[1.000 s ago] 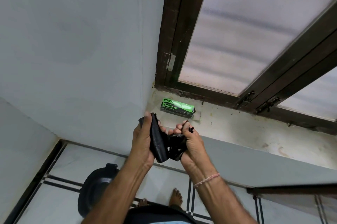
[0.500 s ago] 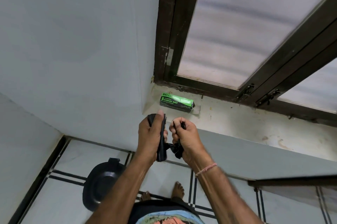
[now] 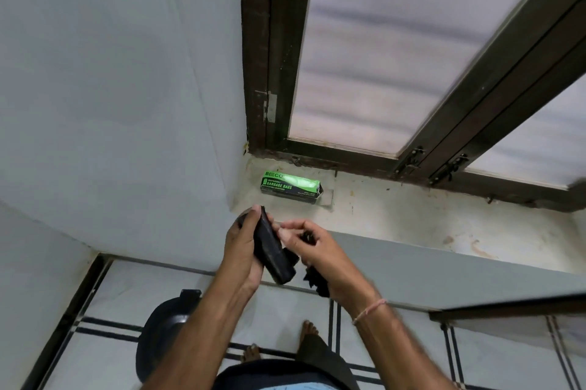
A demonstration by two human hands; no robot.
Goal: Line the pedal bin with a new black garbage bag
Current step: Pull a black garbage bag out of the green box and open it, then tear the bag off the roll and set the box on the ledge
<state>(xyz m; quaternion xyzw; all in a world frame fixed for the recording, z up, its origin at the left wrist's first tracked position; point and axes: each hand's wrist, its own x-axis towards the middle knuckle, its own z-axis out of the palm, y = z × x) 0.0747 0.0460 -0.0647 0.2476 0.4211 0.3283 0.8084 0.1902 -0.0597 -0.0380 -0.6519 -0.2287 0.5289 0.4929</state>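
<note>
A tight roll of black garbage bags (image 3: pixel 273 255) is clasped in my left hand (image 3: pixel 242 248), in front of the window sill. My right hand (image 3: pixel 320 255) pinches the loose black bag end (image 3: pixel 317 282) that trails from the roll and hangs below the palm. The black pedal bin (image 3: pixel 165 335) stands on the tiled floor below my left forearm, which covers part of it. A green and black garbage bag box (image 3: pixel 290 186) lies on the sill just beyond my hands.
The pale window sill (image 3: pixel 412 215) runs to the right under a dark-framed frosted window (image 3: pixel 396 56). A grey wall rises at the left. My bare feet (image 3: pixel 309 331) stand on white floor tiles with black lines. A dark ledge (image 3: pixel 507 308) juts in at the right.
My right hand has drawn away from the roll to the right, pulling the loose bag end out. The left hand keeps its hold on the roll.
</note>
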